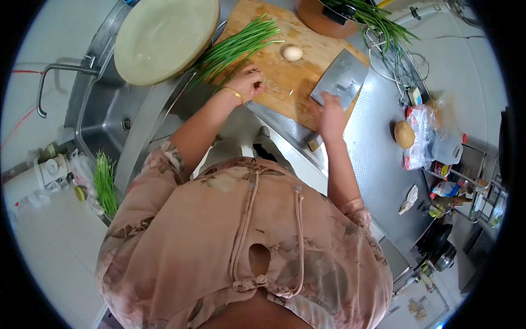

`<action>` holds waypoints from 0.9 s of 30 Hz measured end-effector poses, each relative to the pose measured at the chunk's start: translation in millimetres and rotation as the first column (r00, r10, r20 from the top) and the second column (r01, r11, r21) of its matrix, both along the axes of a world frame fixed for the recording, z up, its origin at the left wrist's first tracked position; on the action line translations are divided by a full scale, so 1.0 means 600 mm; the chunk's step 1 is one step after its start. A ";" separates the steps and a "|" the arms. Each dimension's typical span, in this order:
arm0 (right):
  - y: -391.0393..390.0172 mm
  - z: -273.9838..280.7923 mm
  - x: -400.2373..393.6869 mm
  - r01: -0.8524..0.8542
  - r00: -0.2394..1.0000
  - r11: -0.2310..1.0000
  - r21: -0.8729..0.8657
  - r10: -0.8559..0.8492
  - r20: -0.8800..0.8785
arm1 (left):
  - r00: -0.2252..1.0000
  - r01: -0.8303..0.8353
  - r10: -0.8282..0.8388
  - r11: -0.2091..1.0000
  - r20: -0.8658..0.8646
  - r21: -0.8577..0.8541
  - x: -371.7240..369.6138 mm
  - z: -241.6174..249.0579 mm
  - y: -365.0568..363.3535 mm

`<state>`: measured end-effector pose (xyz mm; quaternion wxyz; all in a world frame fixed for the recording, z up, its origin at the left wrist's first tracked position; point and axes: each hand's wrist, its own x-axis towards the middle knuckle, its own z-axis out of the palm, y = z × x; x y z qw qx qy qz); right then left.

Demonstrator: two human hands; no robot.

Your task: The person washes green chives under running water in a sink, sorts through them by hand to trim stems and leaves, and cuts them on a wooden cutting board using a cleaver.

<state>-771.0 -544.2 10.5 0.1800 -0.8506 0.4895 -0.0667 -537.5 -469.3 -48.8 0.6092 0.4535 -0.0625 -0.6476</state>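
My left hand point(249, 82) is over the left edge of the wooden cutting board point(274, 109), its fingers curled together; whatever they may hold is hidden. A bunch of green chives point(238, 46) lies just beyond it, across the board's left side. My right hand point(330, 118), a little blurred, is closed round the handle of a cleaver point(345, 79), whose wide blade lies over the board's right side. Between the chives and the blade sits a pale egg point(292, 53). A small white bit rests on the wood nearer me.
A large pale basin point(164, 38) stands over the steel sink point(104, 109) at left. A brown pot point(326, 19) and more chives point(383, 24) are beyond the board. Cables, a round brown item point(404, 134) and plastic packages lie at right. Another green bunch point(104, 183) is at lower left.
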 end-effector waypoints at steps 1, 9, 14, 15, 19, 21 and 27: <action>0.000 -0.024 0.027 -0.153 0.979 0.988 -0.021 0.155 0.133 | 0.995 -0.035 0.030 0.998 -0.093 -0.052 0.005 0.007 0.016; 0.002 -0.126 0.169 -0.224 0.973 0.973 0.061 0.227 -0.044 | 0.830 -0.133 -0.053 0.948 -0.556 -0.289 0.023 0.017 0.199; -0.001 -0.099 0.213 -0.417 0.907 0.909 0.031 0.413 0.076 | 0.747 -0.382 0.081 0.865 -0.659 -0.326 0.023 0.037 0.296; 0.007 -0.087 0.220 -0.423 0.906 0.905 0.047 0.422 0.040 | 0.739 -0.416 0.071 0.829 -0.670 -0.372 0.030 0.037 0.315; 0.058 -0.100 0.248 -0.433 0.901 0.743 0.510 0.374 0.220 | 0.671 -0.587 0.129 0.693 -0.730 -0.418 0.046 0.040 0.418; 0.131 -0.097 0.292 -0.347 0.937 0.367 0.863 0.170 0.305 | 0.651 -0.666 0.181 0.602 -0.737 -0.440 0.054 0.039 0.475; 0.470 -0.082 0.444 -0.120 0.953 -0.263 0.957 0.241 0.185 | 0.454 -0.891 0.428 0.225 -0.782 -0.395 0.043 -0.030 0.743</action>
